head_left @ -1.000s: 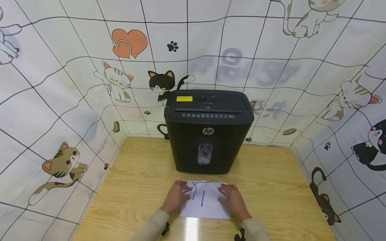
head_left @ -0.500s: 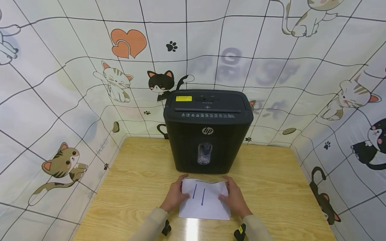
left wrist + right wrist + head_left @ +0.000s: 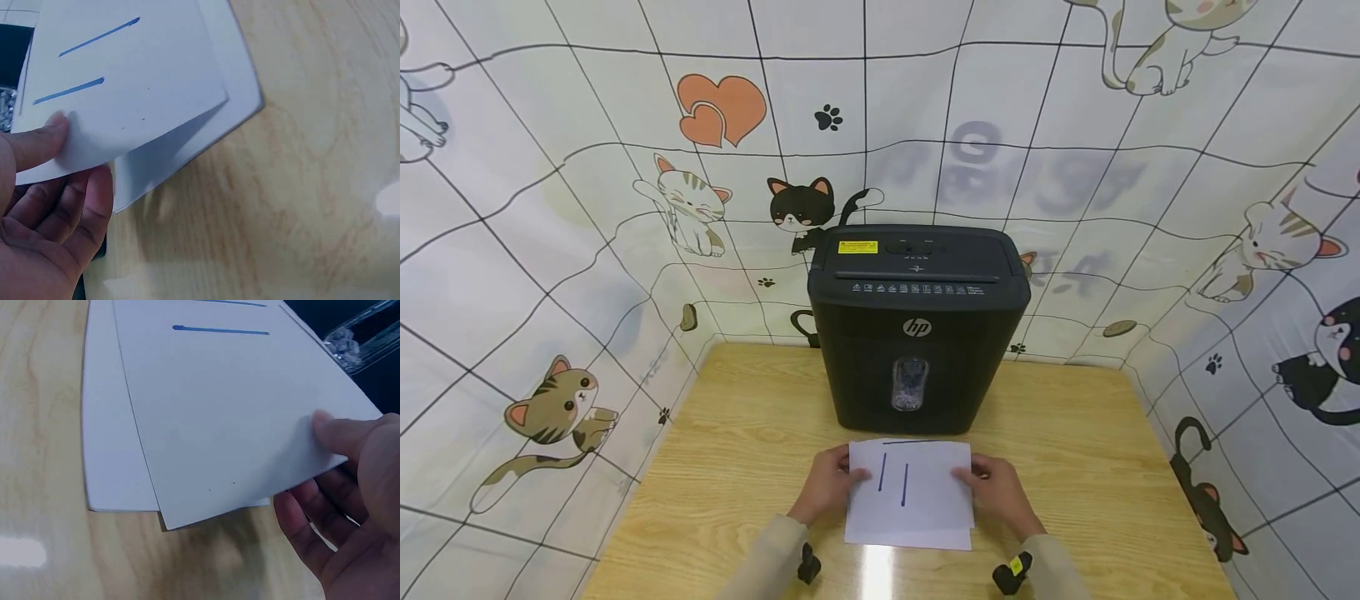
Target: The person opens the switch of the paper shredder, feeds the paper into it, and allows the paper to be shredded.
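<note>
A white sheet with blue pen lines [image 3: 912, 483] is lifted off a stack of white paper [image 3: 910, 538] lying on the wooden table [image 3: 737, 450]. My left hand [image 3: 826, 492] pinches the sheet's left edge, thumb on top [image 3: 37, 140]. My right hand [image 3: 996, 492] pinches its right edge, thumb on top [image 3: 340, 434]. In the wrist views the raised sheet [image 3: 125, 81] [image 3: 231, 412] hangs above the lower paper [image 3: 187, 144] [image 3: 115, 456]. A black HP paper shredder [image 3: 917, 325] stands just behind.
The shredder's feed slot [image 3: 917, 276] runs across its top; its front window [image 3: 909, 384] shows shreds inside. A cat-print cloth [image 3: 550, 250] walls in the table on the left, back and right. Bare wood lies on both sides of the paper.
Both hands moved from lying flat on the paper to gripping the top sheet's side edges. The sheet's far edge has risen off the stack and flattened out.
</note>
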`<state>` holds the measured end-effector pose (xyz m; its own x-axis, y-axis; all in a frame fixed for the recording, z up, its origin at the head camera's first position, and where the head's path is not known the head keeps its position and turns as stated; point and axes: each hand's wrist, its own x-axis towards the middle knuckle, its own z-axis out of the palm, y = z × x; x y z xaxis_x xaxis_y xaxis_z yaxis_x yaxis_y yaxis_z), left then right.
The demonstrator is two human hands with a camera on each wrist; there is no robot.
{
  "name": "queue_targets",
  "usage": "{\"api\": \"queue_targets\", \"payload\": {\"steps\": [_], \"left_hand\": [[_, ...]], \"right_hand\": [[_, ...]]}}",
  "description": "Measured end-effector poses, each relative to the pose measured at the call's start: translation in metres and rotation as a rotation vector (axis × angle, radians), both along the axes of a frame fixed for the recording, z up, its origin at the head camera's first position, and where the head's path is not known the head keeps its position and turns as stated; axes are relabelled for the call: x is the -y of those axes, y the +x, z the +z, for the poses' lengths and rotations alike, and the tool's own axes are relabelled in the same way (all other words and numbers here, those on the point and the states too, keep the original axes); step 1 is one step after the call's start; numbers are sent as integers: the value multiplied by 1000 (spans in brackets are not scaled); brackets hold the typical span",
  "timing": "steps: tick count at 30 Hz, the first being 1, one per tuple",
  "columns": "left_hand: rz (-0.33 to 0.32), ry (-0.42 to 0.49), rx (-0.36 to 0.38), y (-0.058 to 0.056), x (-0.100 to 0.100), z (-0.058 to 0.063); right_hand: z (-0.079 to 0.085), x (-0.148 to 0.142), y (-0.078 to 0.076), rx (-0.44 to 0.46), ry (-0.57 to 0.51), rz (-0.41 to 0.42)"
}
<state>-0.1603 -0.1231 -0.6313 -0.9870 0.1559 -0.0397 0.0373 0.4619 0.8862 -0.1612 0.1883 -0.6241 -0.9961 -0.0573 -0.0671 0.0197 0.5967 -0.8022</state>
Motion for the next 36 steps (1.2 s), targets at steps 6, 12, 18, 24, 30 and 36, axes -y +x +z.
{"api": "queue_targets", "payload": {"steps": [6, 12, 18, 24, 30, 36], "left_hand": [[11, -32, -10, -2, 2, 11], [28, -10, -11, -4, 1, 29], [34, 11, -38, -6, 0, 47], [37, 12, -88, -9, 0, 64], [35, 25, -107, -13, 1, 83], [40, 38, -166, -16, 0, 101]], "right_hand": [[17, -2, -1, -59, -13, 25], [35, -7, -3, -58, 7, 12], [53, -8, -5, -61, -5, 0], [70, -9, -7, -102, -22, 8], [86, -11, -10, -149, -27, 25], [107, -12, -13, -168, -23, 28]]}}
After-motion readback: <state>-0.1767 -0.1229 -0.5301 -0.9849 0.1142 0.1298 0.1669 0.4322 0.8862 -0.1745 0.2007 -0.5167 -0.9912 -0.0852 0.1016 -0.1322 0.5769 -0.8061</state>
